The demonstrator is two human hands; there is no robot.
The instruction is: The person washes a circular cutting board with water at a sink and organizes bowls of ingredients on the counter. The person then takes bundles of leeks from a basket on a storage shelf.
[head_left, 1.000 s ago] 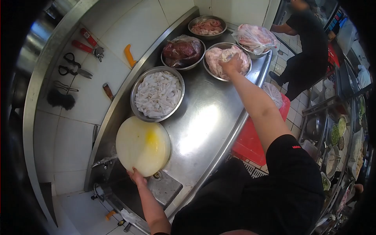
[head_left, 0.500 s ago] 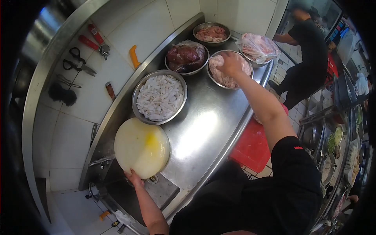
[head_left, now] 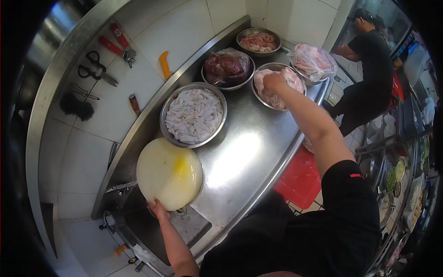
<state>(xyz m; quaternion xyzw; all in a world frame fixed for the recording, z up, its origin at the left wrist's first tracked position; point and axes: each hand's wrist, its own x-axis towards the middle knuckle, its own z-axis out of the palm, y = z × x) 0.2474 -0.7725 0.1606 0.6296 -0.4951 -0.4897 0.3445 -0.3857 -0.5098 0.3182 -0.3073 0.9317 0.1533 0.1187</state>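
My left hand (head_left: 159,209) grips the near rim of a thick round cutting board (head_left: 159,173), pale with a yellow patch, its thumb along the edge. The board lies flat at the left end of the steel counter, partly over the sink. My right arm reaches across the counter, and my right hand (head_left: 275,82) is curled down into raw pale pink meat (head_left: 291,79) in a steel bowl (head_left: 263,102). Its fingertips are hidden in the meat. Beside the board stands a steel bowl (head_left: 222,123) of white sliced strips (head_left: 194,115).
Dark red meat (head_left: 226,69), pink meat pieces (head_left: 257,42) and plastic-wrapped meat (head_left: 314,62) stand in bowls at the back. Scissors (head_left: 98,70) and other tools hang on the tiled wall. A red stool or crate (head_left: 302,182) is below the counter. A co-worker (head_left: 369,69) stands beyond.
My right hand has gone from lying spread over the pale meat to curling down into it. The view has shifted slightly. My left hand stays at the board's rim.
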